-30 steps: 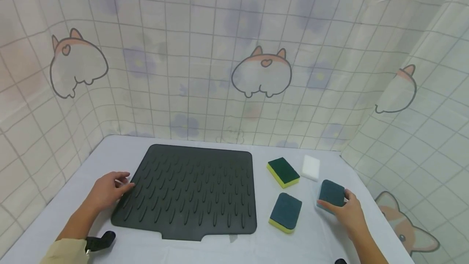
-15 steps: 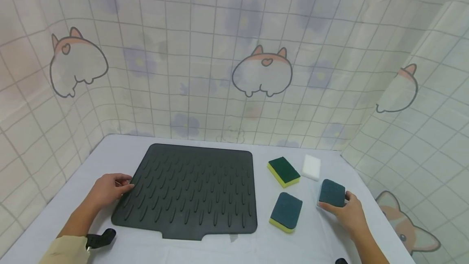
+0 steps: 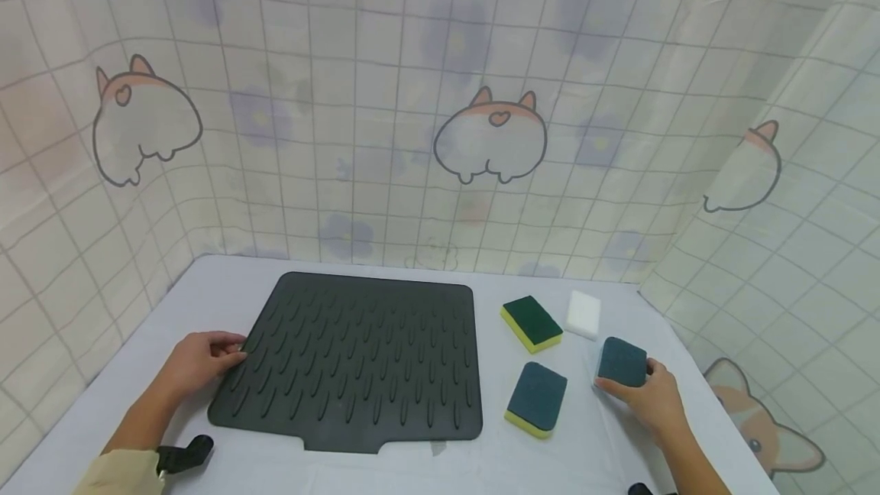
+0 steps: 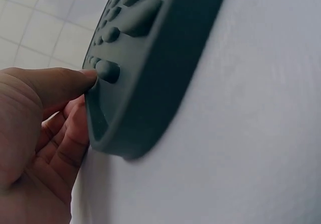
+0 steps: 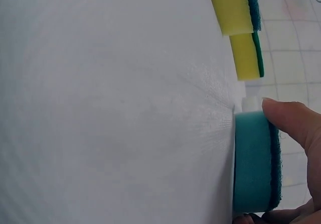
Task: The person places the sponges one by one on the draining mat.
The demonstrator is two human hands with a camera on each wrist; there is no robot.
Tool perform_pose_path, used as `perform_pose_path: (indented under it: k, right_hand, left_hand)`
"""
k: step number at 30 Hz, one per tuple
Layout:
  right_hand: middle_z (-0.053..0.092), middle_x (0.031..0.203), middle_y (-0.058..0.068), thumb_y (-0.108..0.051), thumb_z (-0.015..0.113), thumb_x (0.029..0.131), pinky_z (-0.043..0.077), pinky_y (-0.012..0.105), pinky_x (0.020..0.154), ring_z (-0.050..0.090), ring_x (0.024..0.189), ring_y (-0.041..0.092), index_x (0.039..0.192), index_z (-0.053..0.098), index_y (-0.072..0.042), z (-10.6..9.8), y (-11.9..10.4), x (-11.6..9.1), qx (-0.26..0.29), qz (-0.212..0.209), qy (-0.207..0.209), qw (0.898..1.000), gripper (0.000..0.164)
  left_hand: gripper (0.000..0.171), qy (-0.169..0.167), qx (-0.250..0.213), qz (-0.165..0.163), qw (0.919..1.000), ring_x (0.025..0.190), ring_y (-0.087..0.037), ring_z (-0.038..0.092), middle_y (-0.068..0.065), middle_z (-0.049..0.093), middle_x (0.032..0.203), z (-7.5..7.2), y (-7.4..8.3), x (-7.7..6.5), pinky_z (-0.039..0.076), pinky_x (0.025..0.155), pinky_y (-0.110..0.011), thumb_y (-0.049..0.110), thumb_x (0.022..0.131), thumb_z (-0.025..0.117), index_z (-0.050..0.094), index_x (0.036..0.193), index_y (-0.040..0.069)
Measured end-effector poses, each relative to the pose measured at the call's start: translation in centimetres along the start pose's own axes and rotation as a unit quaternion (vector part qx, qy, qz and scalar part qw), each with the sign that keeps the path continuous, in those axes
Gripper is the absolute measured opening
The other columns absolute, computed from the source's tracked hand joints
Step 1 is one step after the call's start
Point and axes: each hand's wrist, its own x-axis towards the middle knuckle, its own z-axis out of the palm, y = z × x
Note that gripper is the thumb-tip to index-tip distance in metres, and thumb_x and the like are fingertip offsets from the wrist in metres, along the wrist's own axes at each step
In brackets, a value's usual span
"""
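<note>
A dark grey-green ridged drying mat (image 3: 357, 361) lies flat on the white table. My left hand (image 3: 195, 363) is at its left edge, thumb over the top. In the left wrist view, that thumb (image 4: 65, 83) presses the mat's upper face and the other fingers are curled at its side, their tips partly hidden. On the right, a teal sponge (image 3: 621, 362) with a dark scouring top is held at its sides between the thumb and fingers of my right hand (image 3: 656, 403). The right wrist view has this blue-green sponge (image 5: 253, 161) resting on the cloth.
Left of the held sponge lie a yellow sponge with a blue-green top (image 3: 538, 397) and a yellow sponge with a dark green top (image 3: 532, 322). Behind it sits a white sponge block (image 3: 583, 315). A checked curtain (image 3: 392, 113) printed with corgis surrounds the table.
My left hand has shifted very slightly along the mat's edge. The right hand stays on the teal sponge, and the mat and sponges keep their places.
</note>
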Motion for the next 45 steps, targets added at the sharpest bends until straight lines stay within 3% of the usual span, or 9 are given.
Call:
perform_pose_path:
  k: [17,30,45]
  right_hand:
    - [0.022,0.151,0.047,-0.068,0.085,0.07,0.031,0.068,0.113,0.028,0.14,0.06,0.153,0.007,0.021,0.0,-0.7,0.1,-0.016,-0.005,0.012,1.0,0.144]
    - [0.021,0.151,0.048,-0.063,0.085,0.072,0.03,0.068,0.113,0.027,0.14,0.061,0.153,0.007,0.021,0.2,-0.6,0.1,-0.021,0.007,0.015,1.0,0.141]
    - [0.025,0.146,0.049,-0.06,0.086,0.073,0.035,0.065,0.111,0.031,0.137,0.061,0.148,0.016,0.026,0.3,-1.0,-0.1,-0.068,0.003,0.04,0.997,0.134]
  left_hand:
    - [0.041,-0.001,0.003,0.007,1.0,0.08,-0.017,0.06,-0.007,0.069,0.091,0.2,-0.3,-0.1,0.049,0.069,-0.033,0.017,0.093,0.075,0.067,0.123,-0.009]
    - [0.04,0.007,0.012,0.011,0.9998,0.079,-0.016,0.059,-0.006,0.069,0.09,0.1,-0.5,-0.1,0.048,0.07,-0.034,0.018,0.093,0.075,0.067,0.122,-0.008]
    - [0.04,0.009,0.006,0.018,0.9998,0.078,-0.015,0.058,-0.005,0.069,0.088,0.4,-0.8,-0.1,0.047,0.069,-0.033,0.019,0.092,0.076,0.068,0.121,-0.008]
